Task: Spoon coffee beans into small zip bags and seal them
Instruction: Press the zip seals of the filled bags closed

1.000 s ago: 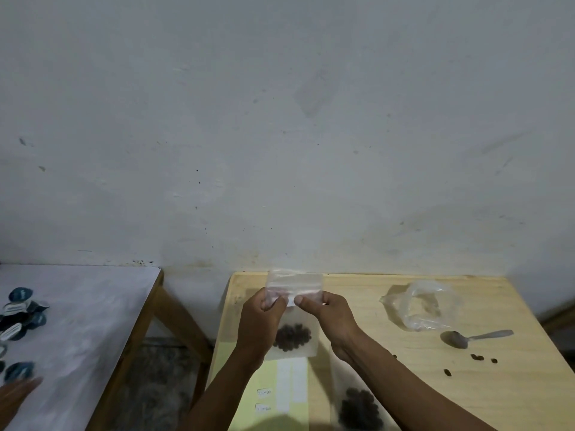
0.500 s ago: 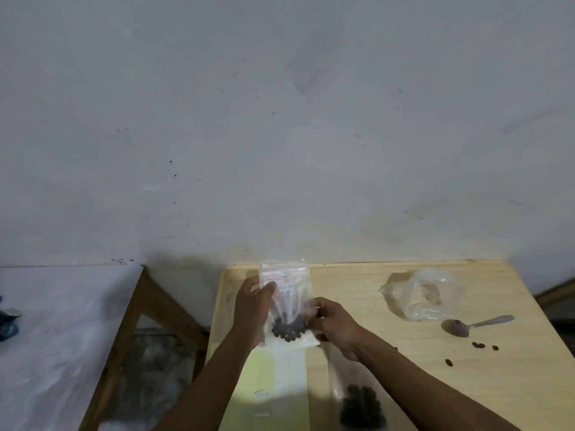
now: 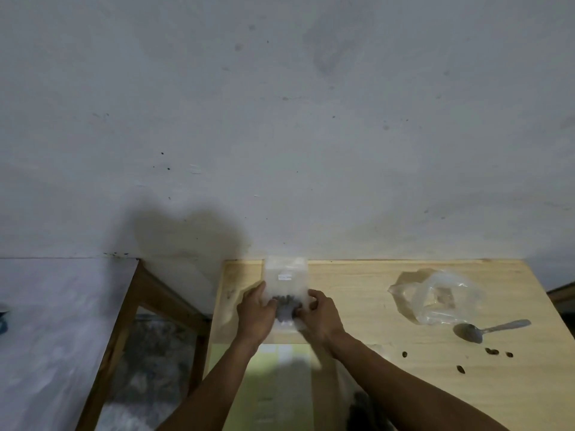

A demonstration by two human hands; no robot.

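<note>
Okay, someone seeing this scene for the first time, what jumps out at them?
Both hands, left hand and right hand, pinch a small zip bag of coffee beans at the wooden table's far left. To the right lie a crumpled clear bag, a spoon and stray beans.

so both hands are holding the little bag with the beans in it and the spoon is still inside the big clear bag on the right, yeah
Not quite. In the head view the spoon is not inside the big clear bag; it lies on the wooden table just in front of it, near a few loose beans. The rest holds: the left hand and right hand both hold the small bag of beans.
</note>
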